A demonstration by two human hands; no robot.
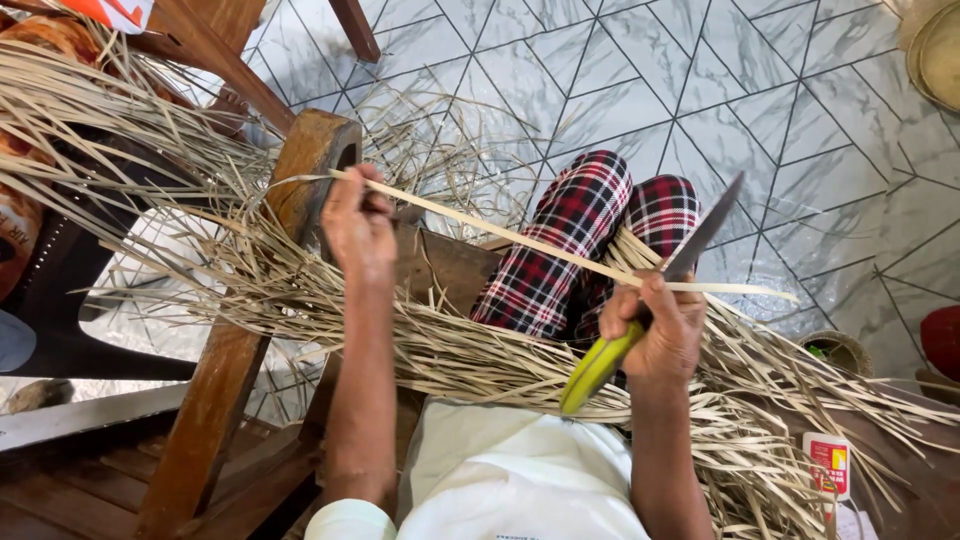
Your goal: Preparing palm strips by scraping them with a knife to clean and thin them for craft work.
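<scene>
Fingers [372,203] of the left hand [355,225] are pinching shut on one end of a long thin strip [520,240], w/ the thumb pressing on top. The hand is sitting at about 9 o'clock from the middle of the view, just beside a wooden block [312,165]. The strip is running from that hand toward 3 o'clock, sloping down a bit, and it's poking out past the other hand.

The right hand [655,325] is at about 4 o'clock. Its fingers are wrapping tight around the yellow-green handle [597,368] of a knife. The blade [708,232] is pointing up toward 1 o'clock & is touching the strip where they cross.

A big pile of dry strips [470,365] is lying across the lap, under both arms. The legs are wearing red plaid pants [570,235] at 12 o'clock. A tiled floor [780,110] is showing beyond them. A small white bottle [828,464] is standing at about 4 o'clock, near the edge.
</scene>
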